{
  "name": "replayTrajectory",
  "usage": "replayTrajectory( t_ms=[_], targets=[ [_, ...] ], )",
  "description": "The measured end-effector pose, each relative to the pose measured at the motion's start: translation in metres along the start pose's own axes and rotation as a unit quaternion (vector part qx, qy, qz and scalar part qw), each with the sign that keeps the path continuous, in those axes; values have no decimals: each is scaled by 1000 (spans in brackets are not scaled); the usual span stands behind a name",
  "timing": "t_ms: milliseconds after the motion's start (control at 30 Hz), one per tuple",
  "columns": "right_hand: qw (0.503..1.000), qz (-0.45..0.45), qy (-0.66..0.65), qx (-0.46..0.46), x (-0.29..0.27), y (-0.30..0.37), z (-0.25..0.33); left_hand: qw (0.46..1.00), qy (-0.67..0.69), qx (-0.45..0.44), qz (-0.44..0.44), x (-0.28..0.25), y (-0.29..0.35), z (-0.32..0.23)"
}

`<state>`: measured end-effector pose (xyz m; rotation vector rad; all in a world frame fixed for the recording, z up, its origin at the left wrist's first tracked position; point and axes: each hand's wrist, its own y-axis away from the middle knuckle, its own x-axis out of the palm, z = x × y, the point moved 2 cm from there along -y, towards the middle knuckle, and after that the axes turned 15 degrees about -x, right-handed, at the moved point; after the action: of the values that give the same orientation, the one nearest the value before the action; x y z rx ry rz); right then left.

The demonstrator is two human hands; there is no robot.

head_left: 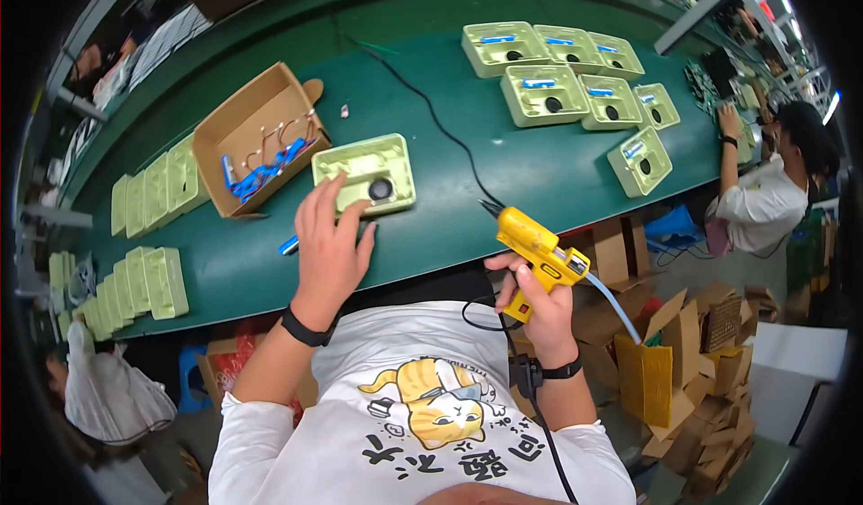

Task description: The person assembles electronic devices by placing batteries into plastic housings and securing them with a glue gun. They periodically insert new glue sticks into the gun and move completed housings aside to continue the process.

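My right hand (546, 312) is wrapped round the grip of a yellow hot glue gun (530, 240). Its dark nozzle points up and left over the table, and a pale glue stick (611, 303) trails from its back. At the near rim of a light green plastic housing (364, 150) lie the fingers of my left hand (331, 226), spread apart and partly covering its left side. Inside that housing sits a round black part (380, 189). A blue battery (289, 245) rests on the table just left of my left hand, partly hidden by it.
An open cardboard box (256, 128) holds several blue batteries with wires. Stacked green housings (166, 282) stand at left. Several housings with batteries inside (544, 96) are grouped at far right. A black cable (431, 101) crosses the green table (449, 226). A co-worker (764, 190) sits at right.
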<state>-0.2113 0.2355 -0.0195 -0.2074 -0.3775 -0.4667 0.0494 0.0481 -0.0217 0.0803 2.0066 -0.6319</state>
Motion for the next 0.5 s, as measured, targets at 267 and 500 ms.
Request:
replayTrajectory(
  t_ms=[267, 500],
  targets=[
    [959, 188, 119, 174, 73, -42, 2, 992, 106, 5, 61, -16, 63, -6],
    [893, 264, 288, 226, 109, -59, -10, 988, 138, -65, -20, -42, 55, 47]
  ],
)
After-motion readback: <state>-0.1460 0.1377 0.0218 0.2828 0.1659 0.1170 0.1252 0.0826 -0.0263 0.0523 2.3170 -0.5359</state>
